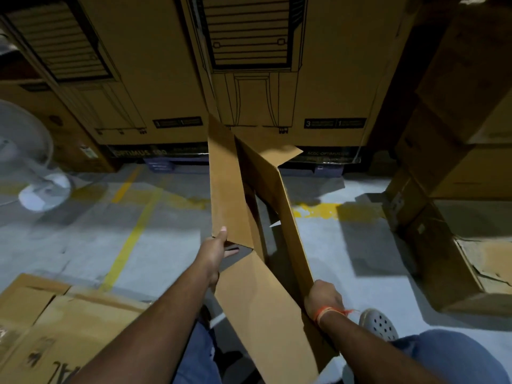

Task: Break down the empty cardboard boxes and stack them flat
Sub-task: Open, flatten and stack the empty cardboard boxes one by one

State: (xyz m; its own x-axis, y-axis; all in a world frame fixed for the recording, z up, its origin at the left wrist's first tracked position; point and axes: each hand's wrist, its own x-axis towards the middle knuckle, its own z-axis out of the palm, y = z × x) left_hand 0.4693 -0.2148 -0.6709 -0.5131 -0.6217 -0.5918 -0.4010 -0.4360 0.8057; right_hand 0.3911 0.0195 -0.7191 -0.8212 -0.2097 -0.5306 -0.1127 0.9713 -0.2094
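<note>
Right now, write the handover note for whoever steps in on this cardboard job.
Left hand: pinches the near corner of the left panel of the open box.
Right hand: grips the near edge of the box's right wall.
The box is held up over the floor, flaps open at both ends, partly collapsed but not yet flat.
Flattened cardboard already lies on the floor to the lower left.
Left to do: press this box flat and lay it on that cardboard. Whether the big printed cartons ahead are empty cannot be told.
</note>
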